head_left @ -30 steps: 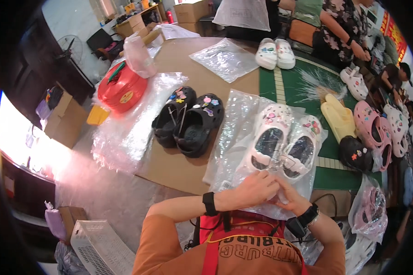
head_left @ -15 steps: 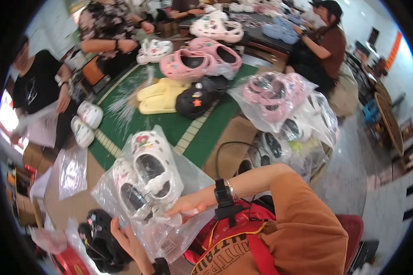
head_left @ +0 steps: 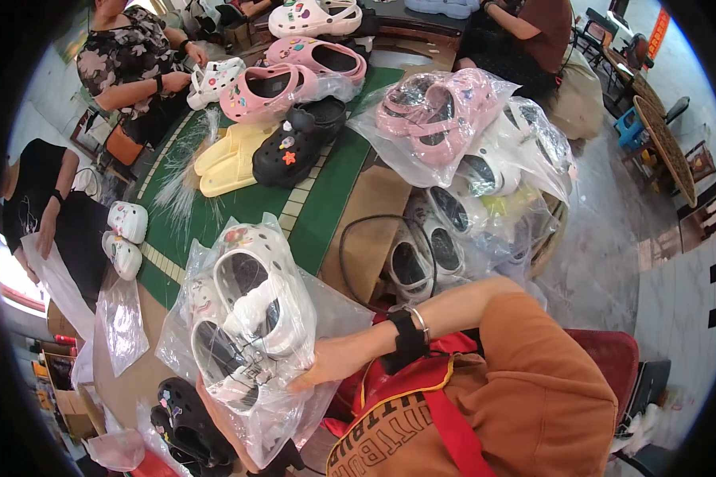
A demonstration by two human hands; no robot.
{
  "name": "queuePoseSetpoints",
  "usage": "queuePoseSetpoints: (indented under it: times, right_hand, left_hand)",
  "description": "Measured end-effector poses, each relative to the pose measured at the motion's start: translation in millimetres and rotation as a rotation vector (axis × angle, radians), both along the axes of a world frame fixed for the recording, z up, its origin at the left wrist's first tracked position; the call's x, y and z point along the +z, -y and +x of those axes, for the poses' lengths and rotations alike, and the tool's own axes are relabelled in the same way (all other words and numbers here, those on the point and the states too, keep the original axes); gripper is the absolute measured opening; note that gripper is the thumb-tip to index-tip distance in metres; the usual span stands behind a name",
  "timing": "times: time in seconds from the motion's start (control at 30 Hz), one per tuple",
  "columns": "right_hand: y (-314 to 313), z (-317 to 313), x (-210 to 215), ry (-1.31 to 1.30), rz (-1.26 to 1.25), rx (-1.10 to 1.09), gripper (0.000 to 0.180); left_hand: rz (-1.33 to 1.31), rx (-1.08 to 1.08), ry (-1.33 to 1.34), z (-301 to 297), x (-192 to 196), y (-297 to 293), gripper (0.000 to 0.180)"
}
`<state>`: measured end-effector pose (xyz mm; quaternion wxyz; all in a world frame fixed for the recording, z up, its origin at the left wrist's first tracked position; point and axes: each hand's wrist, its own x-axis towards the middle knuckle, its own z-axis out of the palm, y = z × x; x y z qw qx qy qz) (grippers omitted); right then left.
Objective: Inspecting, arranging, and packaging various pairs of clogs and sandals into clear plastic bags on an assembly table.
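A pair of white clogs [head_left: 290,274] with colourful charms sits inside a clear plastic bag [head_left: 266,425], directly before me. White straps and crumpled wrapping lie over the shoe openings. At the heel side, my right hand [head_left: 326,364] is closed on the bag, thumb pressed against the plastic. My left hand [head_left: 229,425] lies along the bag's lower left side, its fingers hidden behind the plastic and the shoes. Just left of it rests a pair of black clogs [head_left: 184,421] with charms.
Yellow slippers [head_left: 231,159], a black clog [head_left: 290,155] and pink clogs [head_left: 262,91] stand on the green tabletop [head_left: 318,230]. Bagged pink clogs [head_left: 433,119] top a pile at right. A black cable [head_left: 350,226] loops nearby. Co-workers sit around, one holding plastic [head_left: 56,278].
My left hand has moved from beside the bag to against its lower left side. The bagged clogs have turned slightly and come nearer. The view has shifted, moving the table things up and left.
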<state>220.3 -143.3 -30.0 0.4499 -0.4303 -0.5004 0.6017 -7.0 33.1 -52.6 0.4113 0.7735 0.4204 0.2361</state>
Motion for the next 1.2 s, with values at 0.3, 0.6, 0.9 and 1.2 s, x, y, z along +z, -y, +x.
queuePoseSetpoints:
  times: [0.3, 0.6, 0.9, 1.2]
  right_hand:
    - [43.2, 23.3, 22.6, -0.003, 0.215, -0.123, 0.038]
    - [118.1, 21.4, 66.1, 0.477, 0.271, -0.756, 0.029]
    - [195.7, -10.8, 96.4, 0.623, 0.102, -1.056, 0.022]
    - [212.2, -36.5, 87.9, 0.461, -0.488, -1.160, 0.027]
  left_hand:
    - [-0.190, -0.319, 0.015, 47.8, 10.9, 17.6, 0.042]
    - [-0.343, -0.617, 0.132, 63.6, 17.3, 63.3, 0.041]
    - [-0.509, -0.866, 0.303, 123.7, 44.5, 80.3, 0.039]
    - [-1.219, -0.838, 0.297, 173.9, 19.1, 117.6, 0.046]
